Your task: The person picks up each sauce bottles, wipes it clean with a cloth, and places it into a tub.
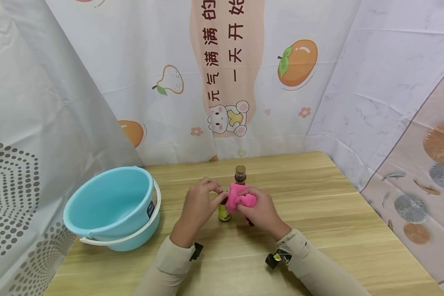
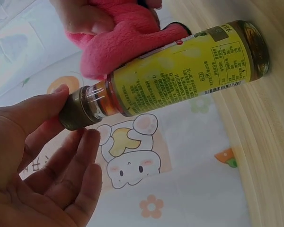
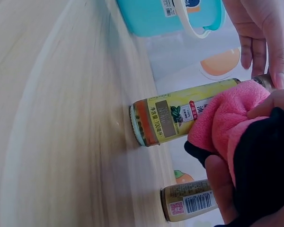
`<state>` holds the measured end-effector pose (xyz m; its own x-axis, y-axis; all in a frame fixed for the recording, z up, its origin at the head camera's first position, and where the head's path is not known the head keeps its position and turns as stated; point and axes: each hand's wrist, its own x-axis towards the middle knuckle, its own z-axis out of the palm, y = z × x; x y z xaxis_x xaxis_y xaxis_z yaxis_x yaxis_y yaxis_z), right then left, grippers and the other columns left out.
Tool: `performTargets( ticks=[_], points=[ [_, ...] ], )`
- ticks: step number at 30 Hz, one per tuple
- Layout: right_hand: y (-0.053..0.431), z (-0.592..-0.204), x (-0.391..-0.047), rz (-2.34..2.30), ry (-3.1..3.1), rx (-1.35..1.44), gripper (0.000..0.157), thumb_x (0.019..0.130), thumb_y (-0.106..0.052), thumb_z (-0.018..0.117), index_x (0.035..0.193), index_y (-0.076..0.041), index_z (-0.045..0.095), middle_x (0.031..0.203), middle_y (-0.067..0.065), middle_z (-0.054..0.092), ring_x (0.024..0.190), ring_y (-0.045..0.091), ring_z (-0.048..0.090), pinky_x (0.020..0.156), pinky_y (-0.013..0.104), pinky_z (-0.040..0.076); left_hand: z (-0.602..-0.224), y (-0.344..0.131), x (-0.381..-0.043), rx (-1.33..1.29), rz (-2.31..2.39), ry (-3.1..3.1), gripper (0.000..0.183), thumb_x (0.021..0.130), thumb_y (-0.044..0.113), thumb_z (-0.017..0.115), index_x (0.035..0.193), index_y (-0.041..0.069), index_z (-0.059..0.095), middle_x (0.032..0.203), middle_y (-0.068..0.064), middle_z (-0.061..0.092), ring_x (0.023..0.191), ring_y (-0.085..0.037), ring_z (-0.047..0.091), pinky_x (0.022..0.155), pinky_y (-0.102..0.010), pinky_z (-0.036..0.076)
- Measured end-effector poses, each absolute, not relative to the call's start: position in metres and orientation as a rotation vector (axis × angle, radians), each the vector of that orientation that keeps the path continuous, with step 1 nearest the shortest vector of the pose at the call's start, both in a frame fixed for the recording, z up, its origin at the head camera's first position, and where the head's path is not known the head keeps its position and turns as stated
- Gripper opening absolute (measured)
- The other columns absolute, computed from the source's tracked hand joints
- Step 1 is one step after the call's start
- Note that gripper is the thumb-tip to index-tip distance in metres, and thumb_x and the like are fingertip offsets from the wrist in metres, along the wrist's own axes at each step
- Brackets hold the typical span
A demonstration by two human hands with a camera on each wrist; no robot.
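Observation:
A small oil bottle with a yellow label (image 2: pixel 184 71) is at the middle of the table; whether its base touches the wood I cannot tell. My left hand (image 1: pixel 200 203) pinches its dark cap (image 2: pixel 75 111) between thumb and forefinger, the other fingers loosely bent. In my right hand (image 1: pixel 262 211) is a bunched pink cloth with black edging (image 3: pixel 232 113), held against the bottle's side near the neck. Behind stands a second bottle with a bronze cap (image 1: pixel 240 174), its lower part hidden by the cloth in the head view.
A light blue bucket (image 1: pixel 133 224) with a white handle stands at the left of the wooden table (image 1: pixel 318 205). A printed curtain (image 1: pixel 163 115) hangs along the table's back edge. Another patterned sheet hangs at the right.

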<state>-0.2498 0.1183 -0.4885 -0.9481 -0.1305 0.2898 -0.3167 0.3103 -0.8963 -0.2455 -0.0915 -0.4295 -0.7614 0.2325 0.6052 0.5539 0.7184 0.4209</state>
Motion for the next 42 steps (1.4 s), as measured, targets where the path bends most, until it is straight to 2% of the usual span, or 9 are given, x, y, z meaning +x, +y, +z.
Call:
performTargets(
  ticks=[3,7,13,18,21,27,35,42],
  points=[
    [0.118,-0.491,-0.250,1.710,-2.462,0.371,0.018,0.085,-0.012,0.082,0.098,-0.021,0.074,0.094,0.008,0.068,0.062,0.016,0.066,0.052,0.031,0.056,-0.430,-0.091,-0.245,-0.588,-0.821,-2.401,0.016,0.084,0.022,0.089,0.077,0.013,0.077,0.095,0.002,0.074,0.090,-0.018,0.073,0.078,-0.036,0.061],
    [0.118,-0.495,-0.251,1.653,-2.534,0.344,0.020,0.083,-0.012,0.082,0.098,-0.022,0.074,0.099,0.005,0.069,0.073,0.014,0.066,0.059,0.029,0.057,-0.430,-0.091,-0.244,-0.578,-0.820,-2.407,0.016,0.083,0.022,0.089,0.076,0.013,0.077,0.095,0.002,0.074,0.091,-0.019,0.073,0.078,-0.037,0.061],
    [0.119,-0.500,-0.253,1.611,-2.622,0.345,0.019,0.082,-0.013,0.080,0.097,-0.021,0.071,0.087,0.002,0.069,0.070,0.014,0.065,0.059,0.030,0.057,-0.427,-0.091,-0.244,-0.591,-0.811,-2.400,0.016,0.084,0.023,0.088,0.076,0.013,0.078,0.095,0.002,0.076,0.092,-0.020,0.074,0.079,-0.038,0.061],
    [0.118,-0.504,-0.253,1.554,-2.703,0.320,0.018,0.082,-0.014,0.080,0.097,-0.020,0.072,0.086,0.001,0.069,0.073,0.013,0.066,0.061,0.030,0.057,-0.428,-0.092,-0.243,-0.603,-0.808,-2.404,0.014,0.085,0.022,0.088,0.080,0.013,0.079,0.096,0.002,0.077,0.089,-0.017,0.074,0.076,-0.035,0.061],
    [0.119,-0.505,-0.252,1.531,-2.738,0.315,0.018,0.082,-0.015,0.080,0.097,-0.018,0.071,0.087,0.002,0.069,0.075,0.013,0.066,0.062,0.030,0.057,-0.428,-0.092,-0.244,-0.633,-0.838,-2.416,0.012,0.086,0.020,0.086,0.081,0.015,0.077,0.090,0.004,0.075,0.084,-0.015,0.073,0.074,-0.032,0.061],
    [0.120,-0.506,-0.253,1.485,-2.756,0.327,0.017,0.081,-0.016,0.081,0.094,-0.018,0.070,0.089,0.001,0.068,0.078,0.013,0.064,0.063,0.029,0.056,-0.428,-0.094,-0.245,-0.677,-0.923,-2.439,0.016,0.089,0.014,0.083,0.079,0.017,0.071,0.079,0.006,0.070,0.079,-0.019,0.073,0.072,-0.035,0.063],
    [0.120,-0.502,-0.253,1.531,-2.678,0.343,0.018,0.082,-0.016,0.082,0.093,-0.021,0.070,0.090,0.001,0.069,0.074,0.014,0.067,0.060,0.030,0.058,-0.426,-0.094,-0.244,-0.670,-0.835,-2.439,0.013,0.088,0.016,0.084,0.080,0.018,0.074,0.081,0.008,0.075,0.079,-0.011,0.073,0.074,-0.031,0.061],
    [0.119,-0.494,-0.251,1.583,-2.571,0.333,0.020,0.082,-0.016,0.083,0.096,-0.026,0.072,0.088,0.000,0.070,0.070,0.013,0.066,0.058,0.031,0.057,-0.425,-0.094,-0.244,-0.666,-0.817,-2.450,0.009,0.089,0.018,0.084,0.084,0.017,0.076,0.084,0.005,0.078,0.078,-0.011,0.074,0.072,-0.032,0.061]
  ],
)
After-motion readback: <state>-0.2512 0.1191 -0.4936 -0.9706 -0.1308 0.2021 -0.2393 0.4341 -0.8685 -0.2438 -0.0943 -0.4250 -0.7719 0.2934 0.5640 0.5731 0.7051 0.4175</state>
